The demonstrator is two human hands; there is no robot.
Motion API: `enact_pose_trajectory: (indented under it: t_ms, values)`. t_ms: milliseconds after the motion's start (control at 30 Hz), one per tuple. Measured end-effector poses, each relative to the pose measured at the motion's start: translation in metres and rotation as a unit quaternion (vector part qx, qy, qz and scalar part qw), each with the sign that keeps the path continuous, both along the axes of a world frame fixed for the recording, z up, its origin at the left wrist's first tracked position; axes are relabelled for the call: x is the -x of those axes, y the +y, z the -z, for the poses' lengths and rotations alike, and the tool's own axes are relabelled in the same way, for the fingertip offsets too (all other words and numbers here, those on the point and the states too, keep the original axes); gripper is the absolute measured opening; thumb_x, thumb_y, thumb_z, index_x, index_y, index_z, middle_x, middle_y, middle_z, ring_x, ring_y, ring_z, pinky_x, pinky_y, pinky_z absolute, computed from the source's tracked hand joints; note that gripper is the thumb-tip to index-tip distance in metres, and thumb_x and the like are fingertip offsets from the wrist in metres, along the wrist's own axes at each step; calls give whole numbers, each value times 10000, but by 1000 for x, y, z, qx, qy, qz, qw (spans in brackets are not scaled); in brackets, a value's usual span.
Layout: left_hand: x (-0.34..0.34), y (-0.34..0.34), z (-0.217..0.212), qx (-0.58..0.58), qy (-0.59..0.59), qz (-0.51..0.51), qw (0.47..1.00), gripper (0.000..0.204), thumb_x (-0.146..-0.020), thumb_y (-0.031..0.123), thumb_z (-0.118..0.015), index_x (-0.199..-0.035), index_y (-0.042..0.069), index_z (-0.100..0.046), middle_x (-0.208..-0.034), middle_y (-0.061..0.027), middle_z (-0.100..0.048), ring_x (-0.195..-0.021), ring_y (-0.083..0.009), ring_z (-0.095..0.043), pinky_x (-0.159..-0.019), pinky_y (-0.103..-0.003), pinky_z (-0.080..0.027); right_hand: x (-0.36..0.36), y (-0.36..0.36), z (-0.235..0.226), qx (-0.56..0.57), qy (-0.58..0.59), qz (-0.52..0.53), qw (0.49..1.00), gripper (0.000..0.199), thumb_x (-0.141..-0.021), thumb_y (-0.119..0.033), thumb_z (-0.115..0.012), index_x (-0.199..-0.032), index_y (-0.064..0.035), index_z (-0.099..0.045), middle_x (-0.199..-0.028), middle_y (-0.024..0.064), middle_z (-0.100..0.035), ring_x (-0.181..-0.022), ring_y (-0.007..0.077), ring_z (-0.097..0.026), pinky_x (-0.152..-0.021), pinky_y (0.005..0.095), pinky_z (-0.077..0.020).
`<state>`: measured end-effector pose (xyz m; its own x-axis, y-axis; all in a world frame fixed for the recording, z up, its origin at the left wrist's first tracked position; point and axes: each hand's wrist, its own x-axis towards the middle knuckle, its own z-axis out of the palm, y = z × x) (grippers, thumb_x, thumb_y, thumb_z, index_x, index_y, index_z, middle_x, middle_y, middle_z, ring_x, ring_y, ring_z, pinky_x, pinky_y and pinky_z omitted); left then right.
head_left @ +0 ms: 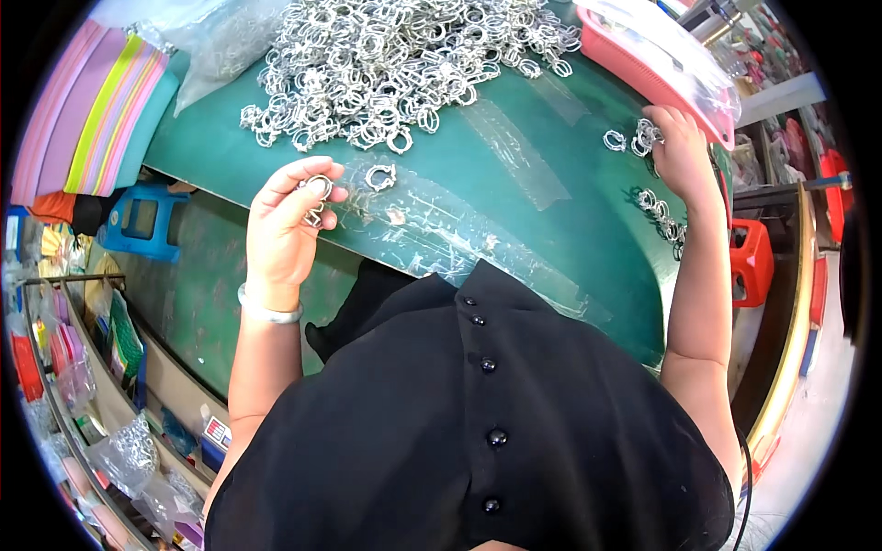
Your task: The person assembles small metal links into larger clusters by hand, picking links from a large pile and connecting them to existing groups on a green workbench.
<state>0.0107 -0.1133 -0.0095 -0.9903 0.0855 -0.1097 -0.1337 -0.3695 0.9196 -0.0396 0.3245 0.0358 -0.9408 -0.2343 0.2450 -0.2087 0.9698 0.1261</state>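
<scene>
My left hand (288, 220) is raised at the table's near edge, thumb and fingers closed on silver metal ring clasps (315, 188). One loose ring clasp (381, 177) lies on the table just right of it. Far to the right, my right hand (682, 154) reaches down with its fingers curled around a few more ring clasps (645, 135); its thumb is partly hidden. Beside those fingers a single ring (614, 140) lies flat. A short row of linked-looking rings (661, 216) sits below the right hand. At the back spreads a big heap of the same silver rings (377, 69).
The green table (597, 184) has strips of clear tape (459, 239) on its top. A pink basket (643, 69) stands at the back right, a plastic bag (225, 60) at the back left. Colourful stacked sheets (87, 110), a blue stool (142, 223) and a red stool (753, 264) flank the table.
</scene>
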Motion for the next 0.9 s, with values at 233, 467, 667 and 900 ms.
enact_pose_trajectory:
  t_ms: [233,467,667,900]
  values:
    - [-1,23,0,499,231,-51,834,270,-738,48,-653,-1006,40,-622,-782,-6,-572,-660,-71,-509,-552,-206,-413,12,-106,3,144,-38,-232,961,294,-714,-127,-628,-987,-30,-578,-953,141,-594,-955,322,-541,-842,389,-430]
    - [5,39,-9,666,261,-12,699,298,-695,138,-674,-968,29,-624,-782,-79,-556,-647,-214,-552,-603,-298,-448,0,-197,39,255,-153,-333,895,350,-709,-147,-639,-1016,-8,-543,-878,140,-550,-869,313,-534,-760,388,-433]
    - [3,47,-9,594,277,-17,755,241,-699,91,-678,-922,15,-623,-804,-77,-578,-652,-187,-562,-599,-272,-455,-5,-204,46,331,-153,-322,874,329,-715,-118,-643,-1019,-25,-559,-848,104,-543,-788,253,-551,-690,338,-456]
    - [3,75,-10,439,264,7,859,246,-678,63,-707,-898,8,-609,-839,-82,-598,-649,-140,-556,-573,-245,-454,-13,-167,29,411,-184,-326,831,286,-741,-112,-645,-998,-15,-568,-882,100,-557,-730,210,-550,-653,310,-465]
